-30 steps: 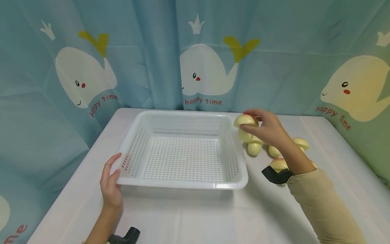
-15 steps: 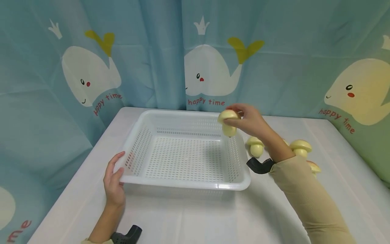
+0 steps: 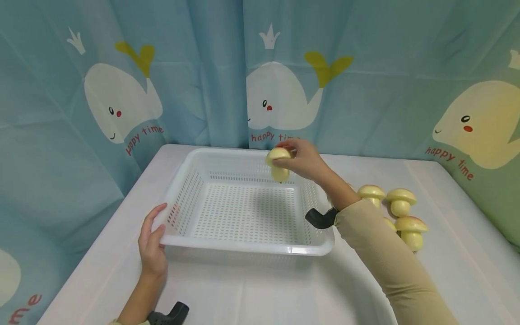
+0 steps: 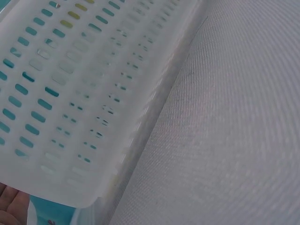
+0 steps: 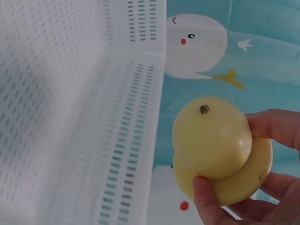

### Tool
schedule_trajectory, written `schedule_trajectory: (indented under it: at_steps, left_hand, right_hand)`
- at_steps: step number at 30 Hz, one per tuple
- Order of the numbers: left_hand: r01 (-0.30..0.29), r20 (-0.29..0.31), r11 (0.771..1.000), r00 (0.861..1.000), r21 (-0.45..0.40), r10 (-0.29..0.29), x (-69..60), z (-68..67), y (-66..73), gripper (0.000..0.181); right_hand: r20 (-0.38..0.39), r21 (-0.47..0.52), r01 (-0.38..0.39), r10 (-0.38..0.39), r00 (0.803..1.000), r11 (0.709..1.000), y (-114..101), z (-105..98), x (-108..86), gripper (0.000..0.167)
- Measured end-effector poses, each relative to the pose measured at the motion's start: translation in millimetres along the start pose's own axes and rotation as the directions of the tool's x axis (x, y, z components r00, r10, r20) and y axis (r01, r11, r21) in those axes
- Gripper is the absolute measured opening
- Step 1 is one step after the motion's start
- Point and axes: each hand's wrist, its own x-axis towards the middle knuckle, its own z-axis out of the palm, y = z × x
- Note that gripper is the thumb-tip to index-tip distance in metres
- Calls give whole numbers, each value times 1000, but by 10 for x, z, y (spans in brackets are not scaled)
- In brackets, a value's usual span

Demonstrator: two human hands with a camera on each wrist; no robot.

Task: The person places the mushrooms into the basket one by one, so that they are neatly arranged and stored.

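A pale yellow toy mushroom [image 3: 280, 174] hangs above the back right part of a white plastic basket [image 3: 243, 244]. My right hand [image 3: 306, 161] pinches it by the cap, the stem pointing down. In the right wrist view, the rounded stem of that mushroom [image 5: 211, 136] faces the camera, a small dark spot at its end. At the basket's front left corner my left hand [image 3: 153, 248] grips the rim. Only a few fingers [image 4: 14, 206] of it show in the left wrist view. The basket's perforated floor bears nothing but a shadow.
Several more toy mushrooms [image 3: 400, 201] stand on the white table [image 3: 260, 293] right of the basket, partly hidden by my right arm. Behind the table hangs a blue curtain [image 3: 203, 67] printed with whales.
My right hand has carried the mushroom leftward from beside the basket's right rim to over its inside. The left hand keeps its hold on the rim.
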Motion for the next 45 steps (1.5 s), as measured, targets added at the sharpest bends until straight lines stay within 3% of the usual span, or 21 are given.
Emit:
schedule_trajectory:
  at_steps: [21,31,45]
  left_hand:
    - [-19,3,1000,1000,-7,19,-19,-36,0,44]
    - [-24,15,1000,1000,-9,24,-18,-17,-15,44]
    - [-22,18,1000,1000,10,22,-13,5,-16,44]
  right_hand:
    - [124,150,-99,80,989,984,-241,744,399,37]
    - [129,51,-110,103,986,993,-327,1003,496,37]
    - [107,-88,-117,126,986,989,-232,1288,607,34]
